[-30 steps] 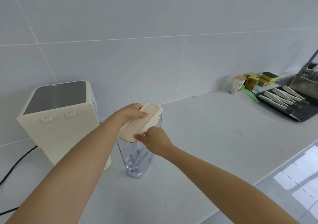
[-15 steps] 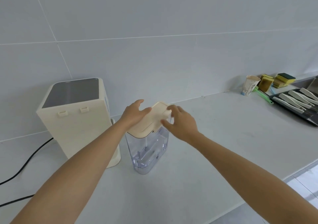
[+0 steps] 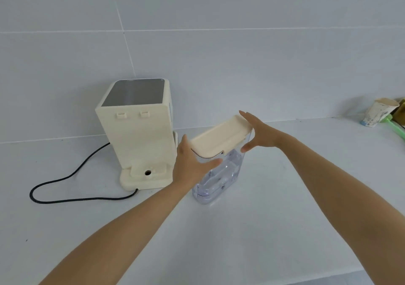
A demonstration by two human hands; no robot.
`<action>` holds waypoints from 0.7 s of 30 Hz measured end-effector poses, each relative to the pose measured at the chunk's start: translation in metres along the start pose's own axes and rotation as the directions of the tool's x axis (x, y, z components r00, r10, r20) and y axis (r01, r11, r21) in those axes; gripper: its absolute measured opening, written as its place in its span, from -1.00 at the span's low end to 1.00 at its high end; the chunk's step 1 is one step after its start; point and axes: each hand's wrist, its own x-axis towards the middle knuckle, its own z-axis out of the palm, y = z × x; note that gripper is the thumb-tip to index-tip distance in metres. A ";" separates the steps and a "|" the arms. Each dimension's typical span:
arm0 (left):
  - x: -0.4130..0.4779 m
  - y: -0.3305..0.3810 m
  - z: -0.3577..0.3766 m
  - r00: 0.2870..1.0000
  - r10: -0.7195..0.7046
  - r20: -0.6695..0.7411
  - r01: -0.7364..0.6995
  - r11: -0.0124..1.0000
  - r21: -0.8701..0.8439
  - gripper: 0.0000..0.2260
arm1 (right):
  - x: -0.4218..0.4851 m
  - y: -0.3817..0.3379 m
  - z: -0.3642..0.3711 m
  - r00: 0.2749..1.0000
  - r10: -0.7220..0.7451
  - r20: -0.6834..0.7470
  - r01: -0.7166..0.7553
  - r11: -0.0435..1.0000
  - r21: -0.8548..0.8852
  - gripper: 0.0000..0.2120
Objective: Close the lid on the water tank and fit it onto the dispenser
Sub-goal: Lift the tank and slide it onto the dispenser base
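Note:
The clear water tank (image 3: 221,175) stands on the white counter (image 3: 241,230), just right of the cream dispenser (image 3: 135,135). Its cream lid (image 3: 221,135) lies flat on the tank's rim. My left hand (image 3: 190,164) is at the tank's left side, fingers spread upward and thumb across the clear front. My right hand (image 3: 260,131) is at the lid's right end, fingers apart behind it and thumb in front. Neither hand visibly clamps the tank. The dispenser's low base (image 3: 144,177) with a round hole faces me and carries nothing.
A black power cable (image 3: 65,188) loops over the counter left of the dispenser. A paper cup (image 3: 379,111) and a green-handled tool (image 3: 394,128) sit at the far right by the tiled wall. The counter's front edge runs along the lower right.
Both hands left the lid's top and moved out to the tank's two sides, and the lid now sits lower and flatter. The view has swung left, so the sink tray is gone.

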 end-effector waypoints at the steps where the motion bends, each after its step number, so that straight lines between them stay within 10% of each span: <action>1: -0.001 -0.003 0.002 1.000 -0.014 0.006 0.014 1.000 -0.014 0.03 | 0.001 0.001 0.000 1.000 0.007 0.016 -0.007 0.999 0.041 0.07; 12: 0.008 -0.007 -0.001 0.999 -0.042 -0.002 0.042 0.998 -0.054 -0.06 | 0.005 -0.002 0.008 0.999 0.051 -0.020 -0.044 0.967 0.253 -0.02; 21: 0.038 -0.015 -0.022 0.965 -0.071 0.252 0.137 0.957 -0.256 -0.01 | -0.015 0.001 0.024 0.970 0.116 -0.215 -0.082 0.984 0.161 -0.08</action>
